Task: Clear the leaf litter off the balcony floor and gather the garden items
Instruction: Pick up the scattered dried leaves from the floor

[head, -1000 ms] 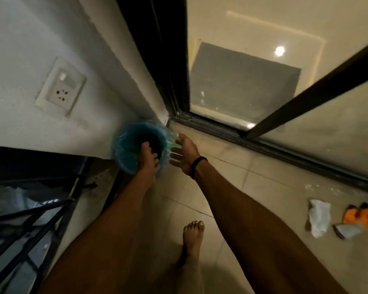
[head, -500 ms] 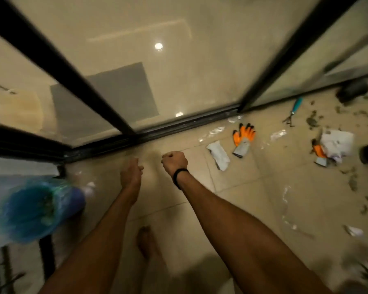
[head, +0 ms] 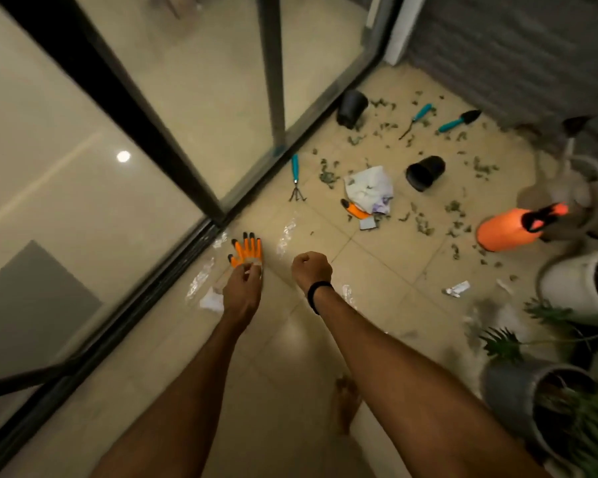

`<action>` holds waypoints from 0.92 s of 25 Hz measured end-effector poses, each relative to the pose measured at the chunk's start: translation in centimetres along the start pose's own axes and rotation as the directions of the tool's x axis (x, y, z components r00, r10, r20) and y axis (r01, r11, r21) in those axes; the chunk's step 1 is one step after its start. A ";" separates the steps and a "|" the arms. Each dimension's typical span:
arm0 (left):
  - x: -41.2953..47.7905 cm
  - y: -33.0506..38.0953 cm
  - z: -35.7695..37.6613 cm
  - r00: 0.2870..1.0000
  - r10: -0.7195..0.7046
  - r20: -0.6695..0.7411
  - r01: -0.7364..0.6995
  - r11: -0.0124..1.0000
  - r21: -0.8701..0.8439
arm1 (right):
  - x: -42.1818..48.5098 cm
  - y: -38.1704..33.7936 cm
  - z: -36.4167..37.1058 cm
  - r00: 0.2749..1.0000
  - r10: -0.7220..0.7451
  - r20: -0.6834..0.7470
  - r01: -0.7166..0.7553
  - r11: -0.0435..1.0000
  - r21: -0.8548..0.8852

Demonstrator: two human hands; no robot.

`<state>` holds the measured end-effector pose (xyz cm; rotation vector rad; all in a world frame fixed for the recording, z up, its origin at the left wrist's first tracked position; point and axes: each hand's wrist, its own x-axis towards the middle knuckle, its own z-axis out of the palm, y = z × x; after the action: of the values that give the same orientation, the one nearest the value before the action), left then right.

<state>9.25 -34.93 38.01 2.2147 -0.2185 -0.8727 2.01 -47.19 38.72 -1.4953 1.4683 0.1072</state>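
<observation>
Both arms were stretched out over the balcony floor [head: 377, 270]. The left hand [head: 242, 288] hung right over the cuff of an orange glove [head: 247, 250] lying near the sliding door track [head: 173, 270], fingers loosely curled. Honestly couldn't tell if its grip had the glove or not. The right hand [head: 311, 270] was balled into a fist, with nothing in its grip. Leaf litter [head: 328, 172] was scattered farther off to the right, around a tipped black pot [head: 424, 172], a teal hand rake [head: 295, 177] and a crumpled white bag [head: 370, 188]. An orange sprayer [head: 508, 229] lay on the far right.
</observation>
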 end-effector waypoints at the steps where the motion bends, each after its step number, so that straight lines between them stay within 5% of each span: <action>1: 0.7 1.4 1.9 0.999 0.027 0.020 -0.028 0.999 0.046 | 1.4 0.4 -2.0 1.000 0.008 -0.016 -0.007 1.000 0.020; 10: 9.2 7.3 15.6 0.978 0.187 0.095 -0.209 0.909 0.360 | 14.6 5.5 -11.6 0.993 0.074 -0.090 -0.064 0.992 0.110; 23: 33.2 -5.3 31.0 0.935 0.236 0.265 -0.343 0.795 0.501 | 42.8 14.2 0.8 0.980 0.103 -0.172 -0.091 0.993 0.076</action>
<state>13.68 -62.10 1.43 2.5036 -0.9857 -0.9247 2.27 -73.55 2.12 -1.4069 1.6707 -0.0159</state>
